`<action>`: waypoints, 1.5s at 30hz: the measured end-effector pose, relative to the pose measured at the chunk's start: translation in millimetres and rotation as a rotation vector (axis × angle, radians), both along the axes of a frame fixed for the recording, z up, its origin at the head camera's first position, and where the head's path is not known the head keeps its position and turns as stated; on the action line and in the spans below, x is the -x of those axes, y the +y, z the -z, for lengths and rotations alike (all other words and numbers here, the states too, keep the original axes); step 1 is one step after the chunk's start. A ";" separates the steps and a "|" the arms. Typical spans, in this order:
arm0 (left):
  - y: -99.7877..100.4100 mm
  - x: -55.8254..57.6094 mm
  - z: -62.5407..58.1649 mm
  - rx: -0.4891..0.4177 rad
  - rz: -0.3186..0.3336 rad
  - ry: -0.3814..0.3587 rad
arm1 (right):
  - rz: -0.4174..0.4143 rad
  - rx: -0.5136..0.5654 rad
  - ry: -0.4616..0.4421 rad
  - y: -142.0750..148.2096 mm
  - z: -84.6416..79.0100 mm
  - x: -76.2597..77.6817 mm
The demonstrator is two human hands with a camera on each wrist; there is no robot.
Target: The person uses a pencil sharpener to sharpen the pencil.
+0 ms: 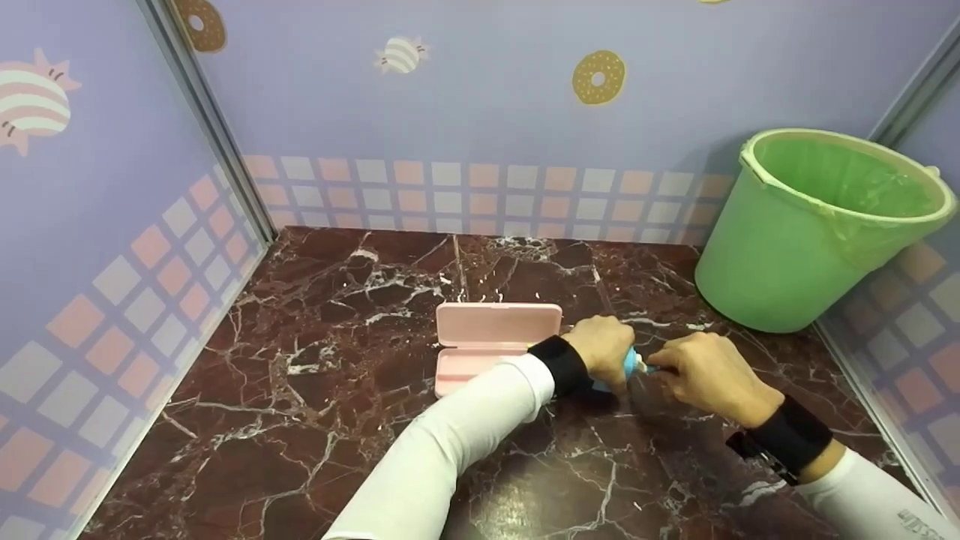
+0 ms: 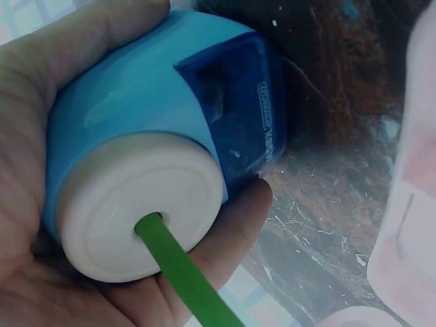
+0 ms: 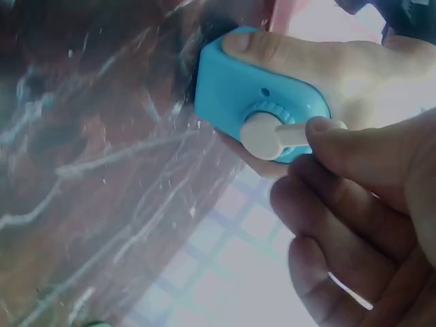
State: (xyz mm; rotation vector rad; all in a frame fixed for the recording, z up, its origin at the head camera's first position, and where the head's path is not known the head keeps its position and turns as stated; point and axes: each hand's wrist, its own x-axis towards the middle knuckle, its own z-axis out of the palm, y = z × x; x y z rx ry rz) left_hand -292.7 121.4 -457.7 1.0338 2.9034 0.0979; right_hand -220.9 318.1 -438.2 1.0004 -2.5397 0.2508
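A blue crank pencil sharpener (image 2: 129, 88) with a dark blue see-through shavings drawer (image 2: 248, 102) sits in the grip of my left hand (image 1: 600, 345). In the left wrist view, a green pencil (image 2: 184, 272) sticks out of the hole in its white round front (image 2: 102, 211); the pencil's tip is hidden inside. On the opposite side, my right hand (image 1: 709, 375) pinches the white crank handle (image 3: 289, 135) between thumb and fingers. Most of the sharpener is covered by my left hand in the head view.
An open pink pencil case (image 1: 499, 326) lies on the dark marbled tabletop (image 1: 300, 450), left of my hands and partly behind my left arm. A green bin (image 1: 780, 247) with a liner stands at the back right. Patterned panels (image 1: 487, 97) enclose the back and sides.
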 end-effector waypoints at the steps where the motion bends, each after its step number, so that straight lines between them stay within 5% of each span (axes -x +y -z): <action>1: -0.7 0.3 0.0 -0.001 0.006 0.002 | -0.001 -0.007 0.013 -0.7 -1.1 0.0; 7: -1.7 1.8 -0.8 0.004 0.016 -0.026 | -0.002 0.002 0.074 -0.2 -4.5 9.7; 12: -0.7 4.0 0.7 0.023 0.011 -0.033 | 0.053 0.039 0.086 3.6 8.5 37.5; 17: -0.3 4.0 2.7 0.027 0.040 -0.017 | 0.054 0.028 -0.112 1.8 36.4 59.4; 20: -0.4 4.1 3.3 0.018 0.063 -0.013 | -0.010 0.048 -0.205 2.7 48.0 60.7; 23: -0.8 5.3 3.2 0.021 0.069 -0.007 | -0.048 0.077 -0.201 4.1 52.8 60.0; 31: -1.0 6.4 4.6 0.025 0.059 -0.001 | -0.030 0.066 -0.235 5.3 58.7 63.0; 45: -1.0 2.5 5.2 0.007 0.024 0.010 | -0.166 0.072 -0.075 8.5 71.5 49.3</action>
